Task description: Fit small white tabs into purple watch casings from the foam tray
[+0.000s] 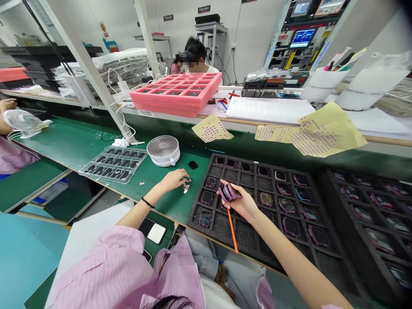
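Observation:
My right hand [242,203] is closed around a few purple-rimmed watch-like cases [229,192], held over the left part of a black foam tray [247,229]. An orange stick [232,231] points down from below that hand. My left hand [175,179] rests low over the green bench, its fingers bent at a small pile of pale scraps [186,187]; whether it pinches one is too small to tell. A small black piece [193,165] lies just beyond it. Similar cases sit in many of the foam tray's compartments.
A white fan [163,150] and a clear plastic tray of black parts [114,164] stand left. Another foam tray [352,219] lies right. Pink foam trays [175,101] and papers [270,108] are on the shelf; yellow sheets [325,131] hang at its edge. People sit beyond.

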Tool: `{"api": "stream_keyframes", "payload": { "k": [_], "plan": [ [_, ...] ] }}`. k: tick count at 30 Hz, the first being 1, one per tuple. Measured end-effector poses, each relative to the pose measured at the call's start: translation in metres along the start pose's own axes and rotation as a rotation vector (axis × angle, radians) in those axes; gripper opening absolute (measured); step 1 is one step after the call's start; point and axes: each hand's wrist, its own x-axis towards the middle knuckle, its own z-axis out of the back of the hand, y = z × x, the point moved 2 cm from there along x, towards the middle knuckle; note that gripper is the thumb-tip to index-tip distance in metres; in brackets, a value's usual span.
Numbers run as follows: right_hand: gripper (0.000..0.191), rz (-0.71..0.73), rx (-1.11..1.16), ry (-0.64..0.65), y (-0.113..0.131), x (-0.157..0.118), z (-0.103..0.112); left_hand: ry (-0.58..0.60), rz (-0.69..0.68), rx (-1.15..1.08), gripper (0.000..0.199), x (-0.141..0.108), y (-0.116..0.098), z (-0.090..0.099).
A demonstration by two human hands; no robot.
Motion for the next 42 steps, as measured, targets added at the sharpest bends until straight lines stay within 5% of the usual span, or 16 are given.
{"api": "stream_keyframes", "payload": {
  "k": [22, 26, 30, 34, 42],
  "plan": [
    [0.035, -0.028, 0.036, 0.071, 0.0, 0.007, 0.01, 0.314, -0.107, -0.268, 0.012, 0.045, 0.0, 0.015],
    [0.034, -0.04, 0.068, 0.072, 0.003, 0.007, 0.01, 0.144, -0.186, -0.443, 0.021, 0.045, -0.035, 0.027],
    [0.031, -0.063, 0.101, 0.089, 0.005, 0.005, 0.006, -0.114, -0.468, -0.598, 0.024, 0.038, -0.093, 0.039],
    [0.029, -0.063, 0.114, 0.12, 0.006, 0.003, 0.004, -0.087, -0.639, -0.68, 0.023, 0.034, -0.127, 0.038],
    [0.032, -0.074, 0.082, 0.206, 0.005, 0.001, 0.003, -0.034, -0.706, -0.587, 0.025, 0.037, -0.137, 0.043]
  ]
}}
